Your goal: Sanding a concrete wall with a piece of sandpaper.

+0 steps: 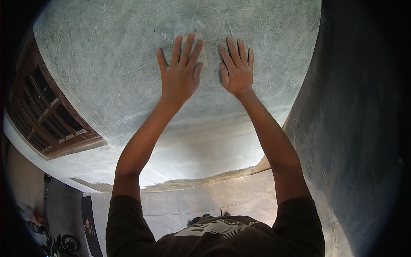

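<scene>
We take the brown barred window (pixel 49 109) as landmark. Right of it and higher up, on the rough grey plastered wall (pixel 128 64), we have a pale sheet (pixel 204 55) with faint greenish print; probably sandpaper, back side out, grit face hidden.

Left hand (pixel 179 79): spread flat, not curled round anything, longer fingers over the sheet, which seems pressed to the plaster; thumb near its lower right edge. Right hand (pixel 239 73): farther from the window than the sheet, palm to the wall, fingers apart, holding nothing that we can see; anything under the palm we can't tell.

Handling, our guess: very light, thin, bendy but a bit stiff like backed paper. Back likely smooth enough to slide under dusty fingers; edges could crease or tear. Best hold is flat fingers across the middle, thumb hooked at an edge; loose, it would drop.

Also: below the window, a dark mat (pixel 90 222) with a pink bird and a motorcycle (pixel 69 243), partly cut off; pale tiled floor (pixel 239 192) below and right of the window.
</scene>
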The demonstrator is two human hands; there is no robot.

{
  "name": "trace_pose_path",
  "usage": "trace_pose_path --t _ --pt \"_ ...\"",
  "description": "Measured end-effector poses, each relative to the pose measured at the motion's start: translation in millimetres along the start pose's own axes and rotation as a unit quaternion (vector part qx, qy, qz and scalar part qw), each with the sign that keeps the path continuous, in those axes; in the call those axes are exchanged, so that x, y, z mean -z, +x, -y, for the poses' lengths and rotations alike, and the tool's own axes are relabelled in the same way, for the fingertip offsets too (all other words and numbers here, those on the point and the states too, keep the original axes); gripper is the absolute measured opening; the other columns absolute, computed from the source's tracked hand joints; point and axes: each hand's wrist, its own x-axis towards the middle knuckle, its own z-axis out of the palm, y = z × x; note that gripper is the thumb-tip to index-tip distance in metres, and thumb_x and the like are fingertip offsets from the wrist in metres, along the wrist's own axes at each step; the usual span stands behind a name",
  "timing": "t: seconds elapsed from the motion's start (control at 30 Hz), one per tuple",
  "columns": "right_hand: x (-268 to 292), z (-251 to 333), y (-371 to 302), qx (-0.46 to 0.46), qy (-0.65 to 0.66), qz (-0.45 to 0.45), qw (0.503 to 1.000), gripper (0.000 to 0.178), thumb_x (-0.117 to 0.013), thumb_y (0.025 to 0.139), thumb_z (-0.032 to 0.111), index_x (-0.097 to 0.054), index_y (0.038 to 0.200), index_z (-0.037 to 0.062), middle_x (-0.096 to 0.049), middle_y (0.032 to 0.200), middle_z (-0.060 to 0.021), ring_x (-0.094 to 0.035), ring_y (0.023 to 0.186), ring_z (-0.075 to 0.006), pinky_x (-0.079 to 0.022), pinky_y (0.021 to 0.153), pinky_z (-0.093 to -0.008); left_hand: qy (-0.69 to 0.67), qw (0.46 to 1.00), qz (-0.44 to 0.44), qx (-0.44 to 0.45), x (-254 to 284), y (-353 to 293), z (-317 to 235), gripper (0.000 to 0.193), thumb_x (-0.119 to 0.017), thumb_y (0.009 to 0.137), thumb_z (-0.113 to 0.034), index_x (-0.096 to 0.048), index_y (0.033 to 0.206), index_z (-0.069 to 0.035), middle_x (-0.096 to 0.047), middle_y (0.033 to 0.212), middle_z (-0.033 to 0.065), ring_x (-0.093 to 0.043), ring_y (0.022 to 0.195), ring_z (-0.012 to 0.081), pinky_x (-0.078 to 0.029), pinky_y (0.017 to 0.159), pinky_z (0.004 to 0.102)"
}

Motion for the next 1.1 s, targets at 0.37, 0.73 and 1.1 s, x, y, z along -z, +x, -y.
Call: trace_pose_path --t 0.37,0.73,1.1 --pt "-5 6 -1 -0.002 0.008 0.006 1.0 0.05 -0.054 0.093 0.024 -0.055 0.143 0.0192 -0.04 0.158 -0.0069 -0.031 0.148 -0.0347 -0.019 0.116 -0.0633 -0.063 0.989 -0.062 0.117 -14 -5 -26 0.06 -0.061 0.095 -0.024 -0.043 0.152 -0.022 -0.027 0.165 -0.0002 -0.022 0.153 0.0269 -0.003 0.112 0.074" --pt "-6 4 0 0.004 0.02 0.009 1.0 0.05 -0.046 0.096 0.026 -0.054 0.144 0.0135 -0.04 0.157 -0.0133 -0.028 0.149 -0.0397 -0.012 0.116 -0.064 -0.074 0.963 -0.051 0.253 -39 -36 -63 0.06 -0.062 0.095 -0.029 -0.043 0.152 -0.021 -0.024 0.166 0.0039 -0.018 0.154 0.0303 0.006 0.11 0.0754" --pt "-2 1 0 0.012 0.017 0.005 1.0 0.05 -0.046 0.095 0.023 -0.054 0.142 0.0092 -0.04 0.156 -0.0173 -0.028 0.148 -0.0432 -0.012 0.116 -0.0647 -0.104 0.946 -0.08 0.296 -42 -37 -76 0.06 -0.06 0.097 -0.029 -0.041 0.153 -0.021 -0.023 0.166 0.0058 -0.015 0.154 0.0336 0.009 0.108 0.0773"
